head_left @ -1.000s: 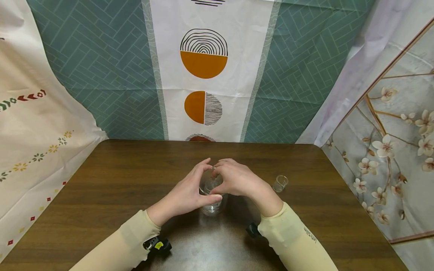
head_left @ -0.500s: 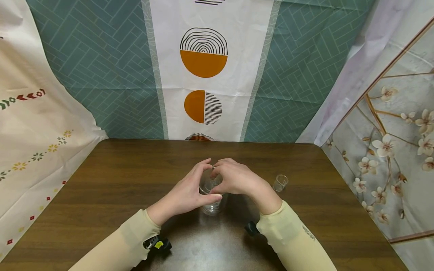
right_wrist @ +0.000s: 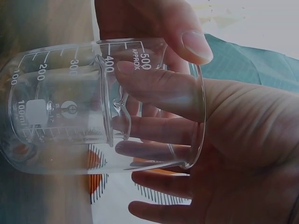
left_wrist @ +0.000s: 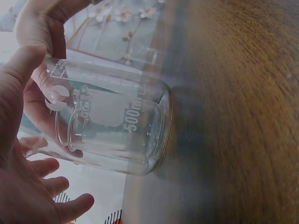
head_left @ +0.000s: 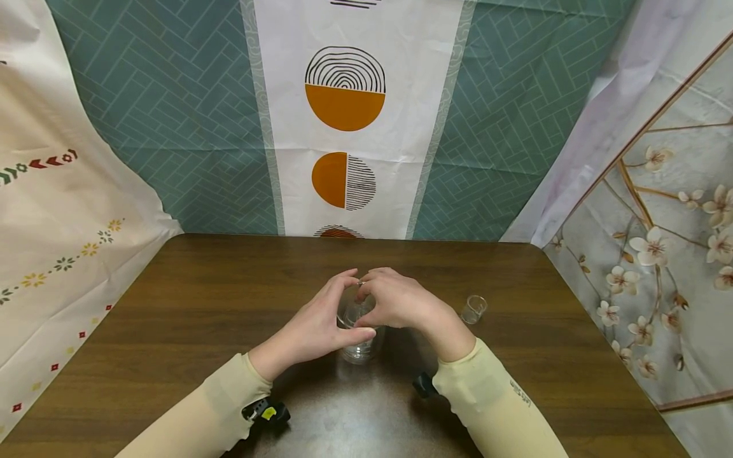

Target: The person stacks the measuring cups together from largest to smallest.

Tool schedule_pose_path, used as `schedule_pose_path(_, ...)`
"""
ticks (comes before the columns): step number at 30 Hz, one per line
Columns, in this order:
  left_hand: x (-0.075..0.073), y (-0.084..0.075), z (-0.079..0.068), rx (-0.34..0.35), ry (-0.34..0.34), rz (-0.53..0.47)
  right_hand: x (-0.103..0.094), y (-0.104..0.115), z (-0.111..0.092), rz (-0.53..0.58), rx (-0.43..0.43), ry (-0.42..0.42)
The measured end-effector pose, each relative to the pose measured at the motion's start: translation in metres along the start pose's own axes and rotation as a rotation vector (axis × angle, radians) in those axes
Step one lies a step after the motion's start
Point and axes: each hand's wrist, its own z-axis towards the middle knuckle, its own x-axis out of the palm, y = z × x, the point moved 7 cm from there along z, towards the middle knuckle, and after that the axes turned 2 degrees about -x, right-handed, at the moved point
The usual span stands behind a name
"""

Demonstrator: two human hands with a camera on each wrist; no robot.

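Zero change, likely steadying: clasping outer beaker (left_wrist: 112, 114) with left hand (head_left: 317, 324), dipping loosely spread right hand (head_left: 405, 302) to inner beaker (right_wrist: 65, 108), unclear whether pinching.

Pale cream sleeves (head_left: 197, 410), dark lettering (head_left: 520, 393) on the right, black wrist gear (head_left: 279, 415)

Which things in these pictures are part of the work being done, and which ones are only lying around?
Part of the work:
big beaker, held near its rim by the left hand
inner beaker, inside it, with the right hand reaching in

Seemingly not in use:
small beaker, apart on the table
patterned cloth, hanging behind
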Motion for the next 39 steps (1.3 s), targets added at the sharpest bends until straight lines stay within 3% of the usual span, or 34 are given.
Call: schedule_pose_path(39,-0.0005,-0.0022,-0.0003,0.013,-0.004,0.014,0.0007,0.0005,-0.0001,-0.016,-0.006,-0.034)
